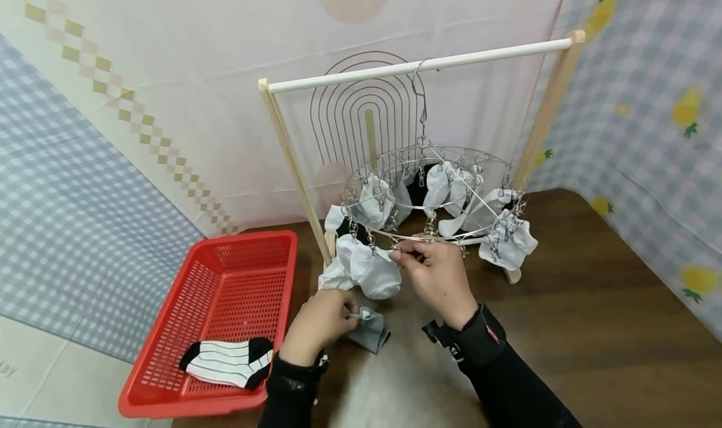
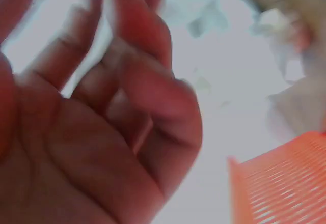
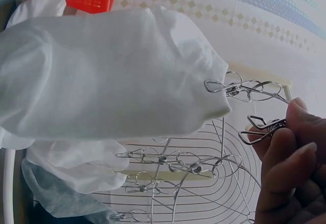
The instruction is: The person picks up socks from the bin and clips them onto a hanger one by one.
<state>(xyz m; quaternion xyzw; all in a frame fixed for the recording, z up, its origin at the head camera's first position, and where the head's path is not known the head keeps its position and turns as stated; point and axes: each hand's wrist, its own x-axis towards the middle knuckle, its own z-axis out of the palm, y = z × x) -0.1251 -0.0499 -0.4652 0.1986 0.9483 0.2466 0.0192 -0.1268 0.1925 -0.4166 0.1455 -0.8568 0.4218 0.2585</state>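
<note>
My right hand (image 1: 442, 279) pinches a wire clip (image 3: 261, 130) at the near rim of a round metal sock hanger (image 1: 395, 235). Beside that clip, a white sock (image 3: 122, 76) hangs from another clip (image 3: 239, 87). Lower down, my left hand (image 1: 323, 320) holds a small grey sock (image 1: 369, 335) between thumb and fingers, below the hanging white socks. The left wrist view is blurred; curled fingers (image 2: 153, 91) fill much of it. Several white, grey and black socks (image 1: 440, 190) hang around the rest of the ring.
A white rail (image 1: 429, 67) on wooden posts (image 1: 546, 108) carries the hanger by its hook (image 1: 418, 86). To the left stands a red basket (image 1: 290, 271) with a striped black-and-white sock (image 1: 225, 362) inside. Everything is on a brown wooden table (image 1: 592, 328), with patterned cloth behind.
</note>
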